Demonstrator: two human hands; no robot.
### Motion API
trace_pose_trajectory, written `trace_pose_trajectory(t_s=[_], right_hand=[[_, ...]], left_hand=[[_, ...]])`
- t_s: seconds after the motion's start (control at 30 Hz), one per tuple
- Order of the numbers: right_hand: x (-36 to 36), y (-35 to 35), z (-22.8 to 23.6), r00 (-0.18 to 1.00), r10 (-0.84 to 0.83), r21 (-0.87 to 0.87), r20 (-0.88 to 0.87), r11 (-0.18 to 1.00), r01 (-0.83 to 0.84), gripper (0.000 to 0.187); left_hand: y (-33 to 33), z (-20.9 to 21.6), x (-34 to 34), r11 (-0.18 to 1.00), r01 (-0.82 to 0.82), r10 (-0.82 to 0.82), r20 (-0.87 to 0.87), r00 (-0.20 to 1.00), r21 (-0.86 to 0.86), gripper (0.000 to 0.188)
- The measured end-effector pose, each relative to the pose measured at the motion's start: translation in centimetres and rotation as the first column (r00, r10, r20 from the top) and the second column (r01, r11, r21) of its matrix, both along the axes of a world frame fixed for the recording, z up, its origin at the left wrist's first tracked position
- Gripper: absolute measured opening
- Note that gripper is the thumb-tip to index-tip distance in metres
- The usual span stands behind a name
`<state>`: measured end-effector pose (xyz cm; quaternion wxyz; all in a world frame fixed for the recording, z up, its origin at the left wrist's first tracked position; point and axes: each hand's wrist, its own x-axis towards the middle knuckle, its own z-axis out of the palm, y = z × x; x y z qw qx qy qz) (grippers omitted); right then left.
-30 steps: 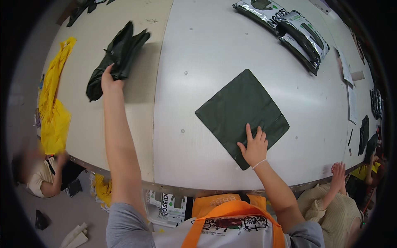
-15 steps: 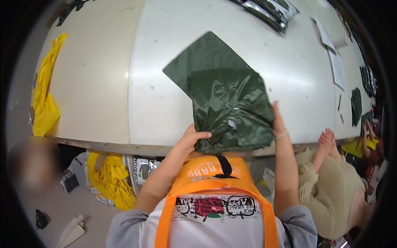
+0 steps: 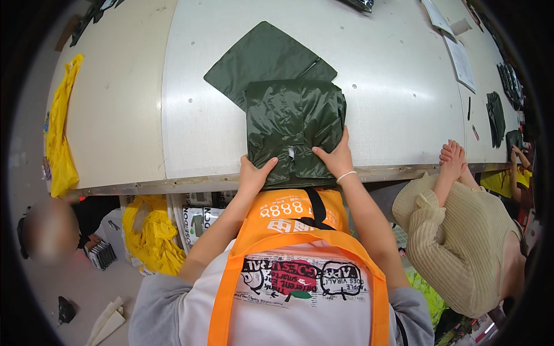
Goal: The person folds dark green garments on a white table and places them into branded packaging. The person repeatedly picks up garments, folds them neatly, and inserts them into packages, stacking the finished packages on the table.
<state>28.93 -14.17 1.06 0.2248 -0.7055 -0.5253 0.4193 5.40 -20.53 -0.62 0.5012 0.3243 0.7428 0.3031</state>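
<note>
A folded dark green raincoat (image 3: 294, 118) of shiny fabric lies at the table's near edge, its snap button and a small white label facing up. My left hand (image 3: 255, 175) grips its near left corner, thumb on top. On the near right side my right hand (image 3: 337, 154) holds it too, thumb pressed on the fabric and fingers along the side. Partly beneath the raincoat, a flat dark green fabric pouch (image 3: 259, 57) sticks out on the far side, one corner pointing away from me.
Yellow garments lie on the table's left edge (image 3: 62, 132) and in a container below (image 3: 151, 236). At right are paper sheets (image 3: 459, 60), a pen (image 3: 469, 108) and a dark green folded piece (image 3: 495, 118). A person in a beige sweater (image 3: 456, 248) stands close on my right, hands clasped.
The raincoat has come down flat and squared on the table near me, over the pouch. My right hand has moved from its right side to its near part, thumb now on top.
</note>
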Motion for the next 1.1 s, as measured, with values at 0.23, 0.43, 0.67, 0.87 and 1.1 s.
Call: trace_pose_trajectory(t_s=[0.23, 0.43, 0.67, 0.87, 1.1], right_hand=[[-5.4, -1.4, 5.3, 0.937, 0.135, 0.241, 0.321, 0.945, -0.219, 0.098], [-5.6, 1.6, 10.5, 0.863, 0.334, -0.12, 0.379, 0.942, -0.312, 0.105], [-2.6, 2.3, 5.9, 0.551, 0.25, -0.05, 0.796, 0.935, -0.351, 0.08], [-1.7, 0.5, 4.2, 0.389, 0.33, -0.048, 0.86, 0.812, -0.582, 0.063], [4.2, -0.8, 9.0, 0.822, 0.069, 0.048, 0.565, 0.992, -0.116, 0.084]], left_hand=[[3.2, 4.9, 3.7, 0.876, 0.4, -0.173, -0.597, 0.783, 0.271, 0.056], [4.2, 7.4, 7.1, 0.619, 0.65, -0.457, -0.471, 0.755, 0.441, 0.05], [3.9, 6.8, 10.3, 0.404, 0.851, -0.895, -0.048, 0.444, 0.336, 0.039], [7.5, 8.0, 3.8, 0.559, 0.828, -0.828, 0.08, 0.555, 0.04, 0.04], [14.9, 1.8, 5.1, 0.622, 0.602, -0.182, -0.655, 0.733, 0.501, 0.038]])
